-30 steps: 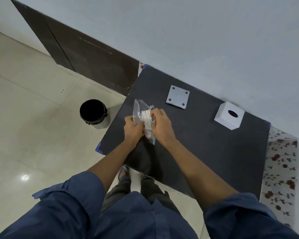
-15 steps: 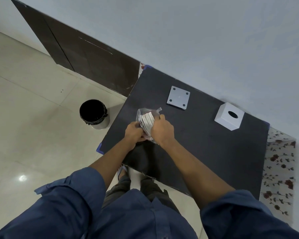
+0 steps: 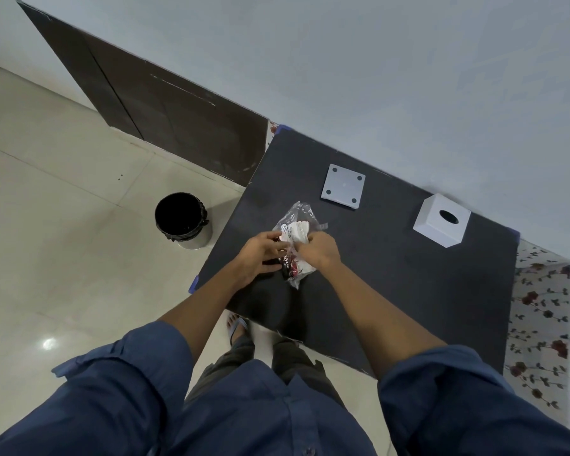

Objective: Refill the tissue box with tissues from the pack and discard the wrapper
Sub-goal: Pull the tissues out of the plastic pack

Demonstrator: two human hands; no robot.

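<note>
Tissues [image 3: 299, 229] are sticking out of the torn wrapper [image 3: 295, 245] above the table [image 3: 408, 291]; left hand [image 3: 260, 255] and right hand [image 3: 320, 250] are both pinching the pack. Box [image 3: 441, 222], base plate [image 3: 343, 186] and bin [image 3: 183, 220] are waiting, so filling and discarding are remaining.

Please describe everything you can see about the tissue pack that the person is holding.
The tissue pack is a clear, crinkled plastic wrapper with white folded tissues showing inside its upper part and a white label. Its lower end carries red and dark print. It is held above the near-left part of the black table, tilted, with the open, loose top end pointing away from the person. The left hand grips its left side and the right hand its right side; fingers of both hands pinch the plastic.
</note>
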